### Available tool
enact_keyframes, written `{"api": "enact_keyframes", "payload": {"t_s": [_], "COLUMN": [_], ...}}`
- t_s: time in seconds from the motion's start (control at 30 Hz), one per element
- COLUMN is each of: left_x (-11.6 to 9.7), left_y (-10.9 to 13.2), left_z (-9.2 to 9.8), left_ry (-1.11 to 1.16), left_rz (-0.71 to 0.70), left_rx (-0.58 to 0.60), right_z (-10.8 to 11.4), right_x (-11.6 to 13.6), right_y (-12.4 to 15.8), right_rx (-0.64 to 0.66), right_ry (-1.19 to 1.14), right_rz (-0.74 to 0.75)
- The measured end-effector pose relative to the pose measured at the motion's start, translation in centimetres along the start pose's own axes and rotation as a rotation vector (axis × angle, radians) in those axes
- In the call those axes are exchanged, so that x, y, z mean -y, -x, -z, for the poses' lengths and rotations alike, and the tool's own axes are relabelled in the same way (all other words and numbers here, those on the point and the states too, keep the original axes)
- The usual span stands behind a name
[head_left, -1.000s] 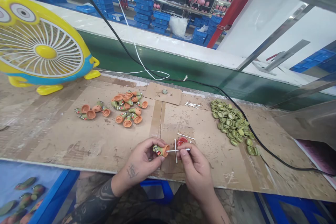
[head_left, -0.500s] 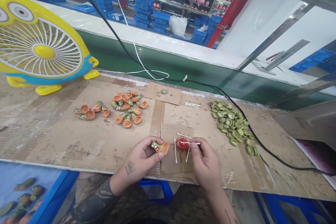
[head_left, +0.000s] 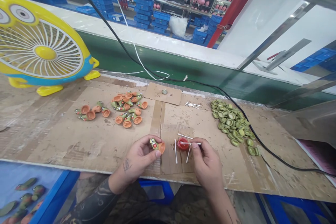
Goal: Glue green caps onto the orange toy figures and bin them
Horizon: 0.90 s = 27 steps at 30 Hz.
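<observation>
Pinched in my left hand [head_left: 140,155] is a small green-and-orange figurine [head_left: 154,145], with white eyes, a red patch and an orange cup-shaped end facing right. My right hand [head_left: 206,161] is closed on a cotton swab [head_left: 193,143], held nearly level. The swab's far tip is over or in a small jar of red paint [head_left: 183,144]; whether it touches the paint I cannot tell. Other swabs lie around the jar on a cardboard piece [head_left: 168,164], one of them a white-tipped swab [head_left: 175,151] on its left side.
Similar figurines [head_left: 127,110] lie in groups to the left. Green oval caps [head_left: 231,122] are heaped at the right beside a black cable [head_left: 252,129]. Spare swabs [head_left: 192,105] lie at the back. A yellow fan [head_left: 44,52] stands far left; a blue bin [head_left: 55,196] is below the table edge.
My left hand has turned the figurine slightly, so its eyes and red patch face up more, and shifted a little left. My right hand stays at the jar with the swab.
</observation>
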<state>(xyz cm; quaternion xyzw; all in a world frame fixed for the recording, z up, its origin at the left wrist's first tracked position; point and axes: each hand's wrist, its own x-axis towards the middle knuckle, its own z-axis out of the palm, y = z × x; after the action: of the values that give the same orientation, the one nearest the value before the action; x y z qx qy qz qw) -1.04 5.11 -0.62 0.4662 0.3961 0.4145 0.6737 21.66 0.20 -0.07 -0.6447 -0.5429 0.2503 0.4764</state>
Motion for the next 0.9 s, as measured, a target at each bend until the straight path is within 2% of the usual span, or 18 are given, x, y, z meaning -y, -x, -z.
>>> {"api": "enact_keyframes", "payload": {"t_s": [0.13, 0.23, 0.43, 0.6, 0.73, 0.9], "left_x": [-0.1, -0.2, -0.4, -0.6, -0.3, 0.1], "left_y": [0.0, -0.1, 0.0, -0.1, -0.1, -0.1], "left_z": [-0.1, -0.1, -0.3, -0.4, -0.4, -0.3], "left_ry": [0.006, 0.002, 0.018, 0.042, 0.049, 0.065], "left_rz": [0.069, 0.100, 0.115, 0.144, 0.115, 0.106], "left_rx": [-0.001, -0.009, 0.012, 0.041, 0.043, 0.029], "right_z": [-0.8, -1.8, -2.8, -2.6, -1.2, 0.9], "right_x": [1.6, 2.4, 2.2, 2.2, 1.4, -1.8], "right_y": [0.6, 0.7, 0.5, 0.6, 0.6, 1.2], "right_rx": [0.041, 0.109, 0.162, 0.168, 0.072, -0.112], "right_ry": [-0.292, -0.397, -0.437, -0.469, -0.485, -0.380], "right_rz": [-0.040, -0.054, -0.060, -0.081, -0.091, -0.168]}}
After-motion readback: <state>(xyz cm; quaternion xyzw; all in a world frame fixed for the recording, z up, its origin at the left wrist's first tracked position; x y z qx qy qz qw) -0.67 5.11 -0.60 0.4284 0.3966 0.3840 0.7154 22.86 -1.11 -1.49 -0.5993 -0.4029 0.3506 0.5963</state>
